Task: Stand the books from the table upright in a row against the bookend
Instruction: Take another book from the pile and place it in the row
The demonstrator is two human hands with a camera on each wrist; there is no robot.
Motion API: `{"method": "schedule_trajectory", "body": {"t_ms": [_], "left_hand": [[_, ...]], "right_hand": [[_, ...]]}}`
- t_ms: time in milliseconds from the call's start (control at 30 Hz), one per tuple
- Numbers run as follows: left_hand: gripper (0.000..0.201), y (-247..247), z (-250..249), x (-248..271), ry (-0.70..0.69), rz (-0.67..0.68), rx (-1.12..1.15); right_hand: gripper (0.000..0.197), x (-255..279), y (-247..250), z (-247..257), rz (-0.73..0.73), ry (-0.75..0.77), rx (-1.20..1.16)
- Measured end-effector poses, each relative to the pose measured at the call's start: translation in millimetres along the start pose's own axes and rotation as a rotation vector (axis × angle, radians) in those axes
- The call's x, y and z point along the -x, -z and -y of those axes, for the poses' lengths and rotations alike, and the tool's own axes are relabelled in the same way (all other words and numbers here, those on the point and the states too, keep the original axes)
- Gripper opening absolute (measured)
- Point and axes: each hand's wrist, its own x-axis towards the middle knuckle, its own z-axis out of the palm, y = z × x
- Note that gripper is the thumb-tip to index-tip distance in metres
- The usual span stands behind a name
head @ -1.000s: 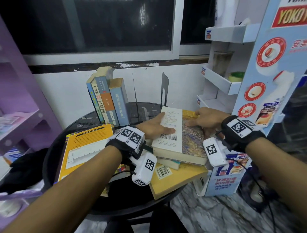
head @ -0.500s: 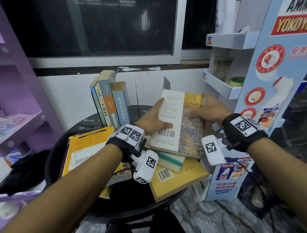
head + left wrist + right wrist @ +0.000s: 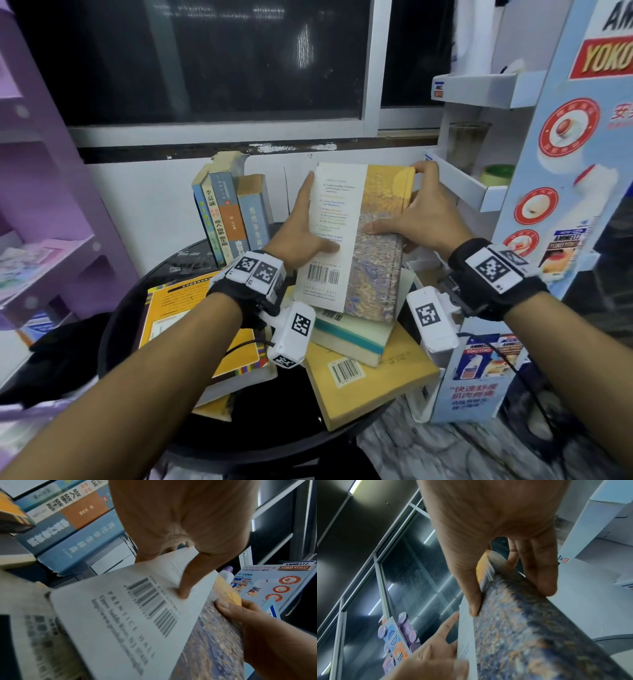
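Both hands [image 3: 301, 233] [image 3: 424, 219] clasp painted-cover book [image 3: 373, 240] (thumbs on cover), raised.

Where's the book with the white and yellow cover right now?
In the head view, the white and yellow book is held in the air at centre by both hands, left hand and right hand, just right of the upright row of books.

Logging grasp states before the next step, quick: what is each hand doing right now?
Left hand: grips the left edge of the lifted book, thumb on its back cover.
Right hand: grips the same book's spine side, thumb on the cover.
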Motion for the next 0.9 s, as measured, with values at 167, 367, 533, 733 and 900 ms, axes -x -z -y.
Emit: {"method": "schedule_trajectory", "body": {"t_ms": [167,367,533,733,900], "left_hand": [[0.085,5,4,-8,0.042,-0.058,0.221],[0.043,13,4,-13,0.014,-0.135,0.371],[0.047,22,8,-8,-0.026,-0.111,0.440],[0.047,35,7,-6,-0.086,-0.089,0.411],[0.055,49,4,-5,-0.113,-0.095,0.366]], "right_hand": [[0.092,2,-4,6,0.015,0.083,-0.010],[0.085,5,1,20,0.053,0.119,-0.040],[0.069,3,15,38,0.153,0.106,-0.045],[0.063,-2,12,54,0.225,0.109,-0.071],[0.057,-2,9,70,0.255,0.141,-0.028]]}}
